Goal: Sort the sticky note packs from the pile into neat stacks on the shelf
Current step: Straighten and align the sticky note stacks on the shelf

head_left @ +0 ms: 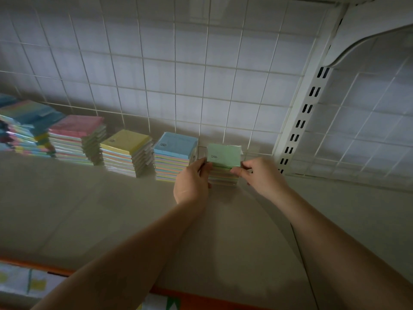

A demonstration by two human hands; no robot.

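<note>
A green-topped stack of sticky note packs (224,154) stands on the shelf (111,209) near the back grid. My left hand (192,182) grips its left side and my right hand (261,175) pinches its right front corner. To its left stand a blue-topped stack (175,145), a yellow-topped stack (125,142) and a pink-topped stack (77,127). At the far left lies a loose pile of mixed packs (24,128).
A white wire grid (178,74) backs the shelf. A slotted white upright (306,113) and a bracket stand to the right of the stacks. An orange shelf edge (178,294) runs along the front, with packaged goods below.
</note>
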